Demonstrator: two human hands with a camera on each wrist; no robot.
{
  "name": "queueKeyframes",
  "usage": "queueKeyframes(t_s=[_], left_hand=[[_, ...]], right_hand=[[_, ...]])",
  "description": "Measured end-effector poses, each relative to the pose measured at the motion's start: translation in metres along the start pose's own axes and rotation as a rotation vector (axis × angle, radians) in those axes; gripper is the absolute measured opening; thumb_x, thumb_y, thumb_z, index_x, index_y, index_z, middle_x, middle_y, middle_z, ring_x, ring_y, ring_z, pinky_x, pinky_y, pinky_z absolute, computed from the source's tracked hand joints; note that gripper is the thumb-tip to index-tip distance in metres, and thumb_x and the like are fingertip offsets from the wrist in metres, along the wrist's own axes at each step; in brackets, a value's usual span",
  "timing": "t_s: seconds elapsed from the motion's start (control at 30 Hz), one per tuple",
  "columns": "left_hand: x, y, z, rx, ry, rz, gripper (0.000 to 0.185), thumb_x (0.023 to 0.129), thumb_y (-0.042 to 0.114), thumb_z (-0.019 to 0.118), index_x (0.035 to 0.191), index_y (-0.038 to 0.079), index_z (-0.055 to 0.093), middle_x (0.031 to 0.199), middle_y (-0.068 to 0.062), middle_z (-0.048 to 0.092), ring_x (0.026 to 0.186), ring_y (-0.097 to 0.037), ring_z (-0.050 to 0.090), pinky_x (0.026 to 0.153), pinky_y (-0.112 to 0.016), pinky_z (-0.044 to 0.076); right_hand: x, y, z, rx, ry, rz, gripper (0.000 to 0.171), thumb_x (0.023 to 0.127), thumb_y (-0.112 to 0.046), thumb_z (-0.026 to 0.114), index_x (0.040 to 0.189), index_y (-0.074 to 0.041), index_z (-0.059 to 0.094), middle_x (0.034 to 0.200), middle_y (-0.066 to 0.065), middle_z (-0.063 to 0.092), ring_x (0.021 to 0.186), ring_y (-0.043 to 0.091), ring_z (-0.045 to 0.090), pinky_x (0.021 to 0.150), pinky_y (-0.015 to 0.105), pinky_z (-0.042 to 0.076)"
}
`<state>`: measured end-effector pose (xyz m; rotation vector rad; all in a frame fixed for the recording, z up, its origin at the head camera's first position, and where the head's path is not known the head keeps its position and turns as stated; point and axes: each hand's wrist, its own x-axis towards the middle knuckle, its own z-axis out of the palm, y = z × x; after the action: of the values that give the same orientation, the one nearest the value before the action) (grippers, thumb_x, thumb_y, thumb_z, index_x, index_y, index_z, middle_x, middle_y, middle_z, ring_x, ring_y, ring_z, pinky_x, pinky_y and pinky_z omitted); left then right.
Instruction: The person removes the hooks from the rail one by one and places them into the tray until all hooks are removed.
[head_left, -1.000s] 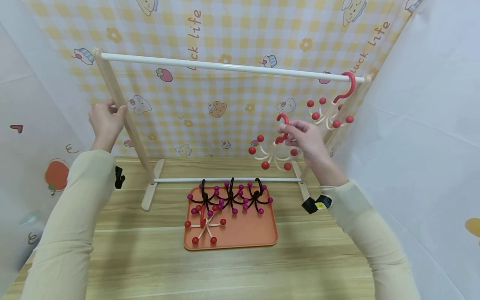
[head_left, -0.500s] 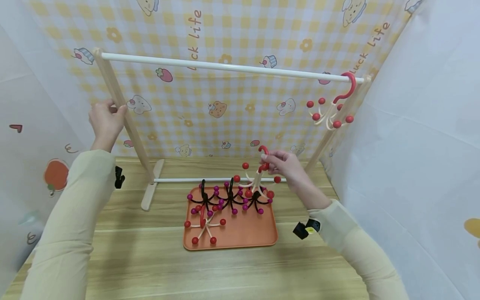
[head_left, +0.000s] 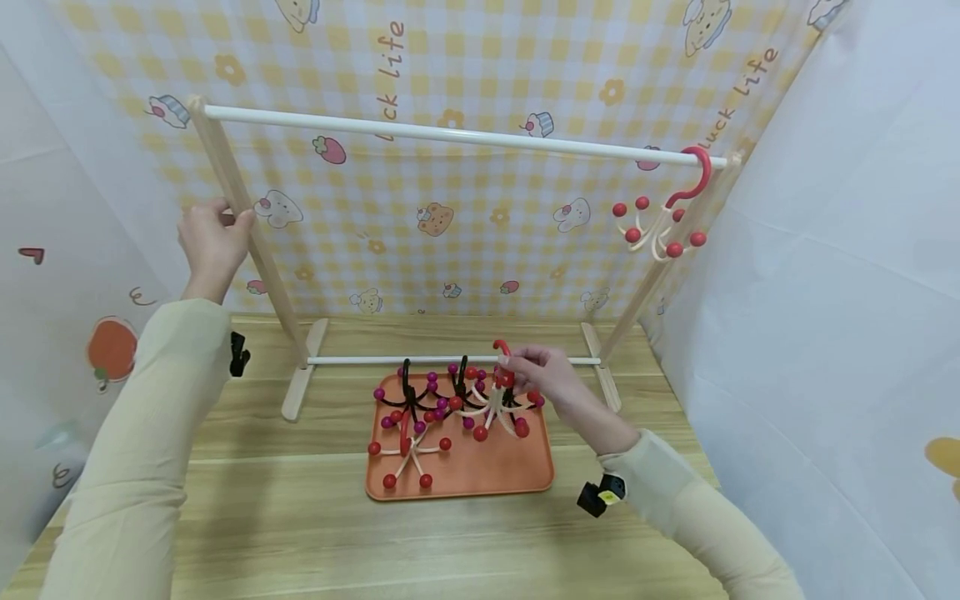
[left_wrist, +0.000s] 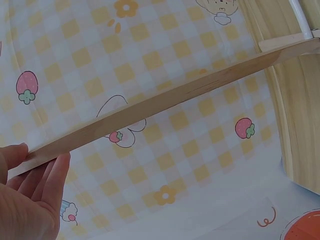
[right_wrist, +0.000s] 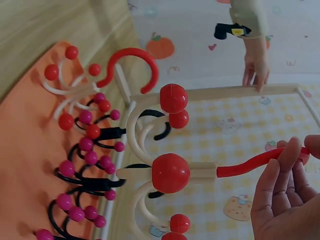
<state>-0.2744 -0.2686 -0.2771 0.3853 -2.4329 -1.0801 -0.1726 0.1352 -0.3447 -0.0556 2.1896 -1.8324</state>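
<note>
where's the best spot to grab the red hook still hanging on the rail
Probably the cream stem just under the red hook, coming from the front and a little below. Its curved top loops over the rail beside the right post, so it must lift up and off; the ball-tipped arms splay out and offer a poorer hold.

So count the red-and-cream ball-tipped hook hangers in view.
3. One red-and-cream hanger hangs at the white rail's far right end; one lies flat on the orange tray; the right hand holds one over the tray. None seem hidden.
</note>
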Motion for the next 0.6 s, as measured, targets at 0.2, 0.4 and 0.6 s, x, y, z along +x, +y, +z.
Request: queueKeyframes(t_s=[0.2, 0.4, 0.6], left_hand=[[0.0, 0.0, 0.0, -0.003, -0.001, -0.001, 0.04, 0.091, 0.027, 0.046, 0.117, -0.002, 0.054, 0.112, -0.023, 0.054, 0.105, -0.035, 0.05, 0.094, -0.039, 0.031], [0.002, -0.002, 0.0, -0.01, -0.008, 0.003, 0.04, 0.091, 0.027, 0.046, 0.117, -0.002, 0.053, 0.113, -0.024, 0.052, 0.111, -0.035, 0.044, 0.099, -0.04, 0.023], [0.002, -0.003, 0.001, -0.014, 0.0, 0.019, 0.039, 0.091, 0.026, 0.046, 0.116, -0.003, 0.054, 0.111, -0.025, 0.053, 0.113, -0.036, 0.042, 0.099, -0.041, 0.021]], right_hand=[[-0.003, 0.016, 0.01, -0.007, -0.042, 0.019, 0.014, 0.084, -0.014, 0.059, 0.083, 0.0, 0.06, 0.075, 0.005, 0.059, 0.054, 0.012, 0.051, 0.059, 0.03, 0.048], [-0.004, 0.036, 0.018, -0.014, -0.08, 0.038, 0.018, 0.084, -0.015, 0.059, 0.089, 0.002, 0.059, 0.077, 0.008, 0.06, 0.058, 0.016, 0.054, 0.058, 0.029, 0.048], [-0.001, 0.059, 0.025, -0.034, -0.105, 0.037, 0.018, 0.084, -0.014, 0.058, 0.09, 0.002, 0.06, 0.075, 0.009, 0.064, 0.063, 0.024, 0.06, 0.055, 0.028, 0.048]])
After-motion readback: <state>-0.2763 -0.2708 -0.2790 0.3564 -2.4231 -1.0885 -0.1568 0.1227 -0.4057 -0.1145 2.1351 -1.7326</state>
